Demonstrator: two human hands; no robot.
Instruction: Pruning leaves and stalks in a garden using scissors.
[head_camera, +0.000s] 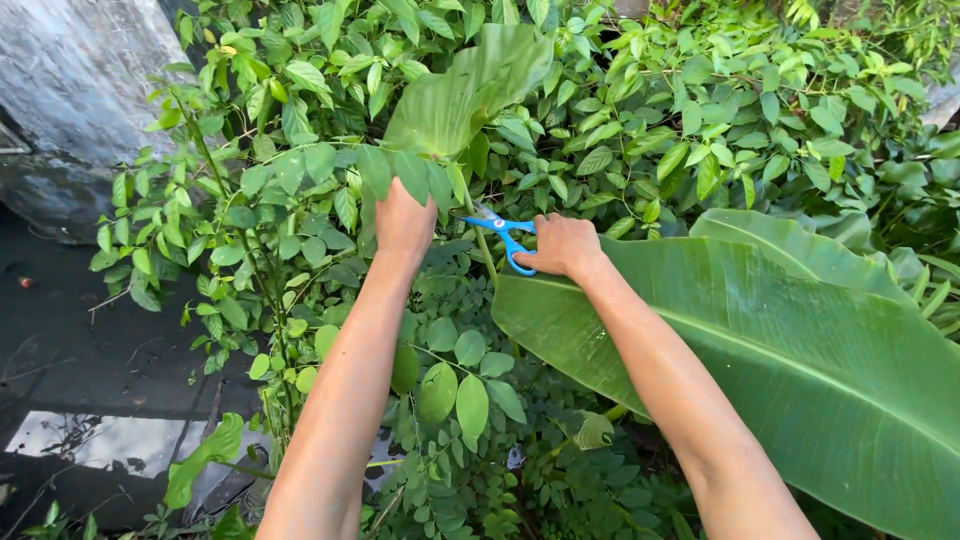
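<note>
While left hand (403, 222) seemingly grips leaf (465, 95), scissors (505, 236) open.

Soft, even daylight fills the scene, bright on the leaves (640, 110) and without hard shadows. The big leaf (800, 350) at the right shows a mild sheen along its ribs but no harsh glare. The left edge is much dimmer: the wet ground (90, 330) lies in shade, and a puddle (100, 440) there reflects a pale patch of sky. Both forearms are evenly lit. Focus is sharp across the centre; the foliage bends slightly outward toward the corners, as a wide lens gives.
</note>
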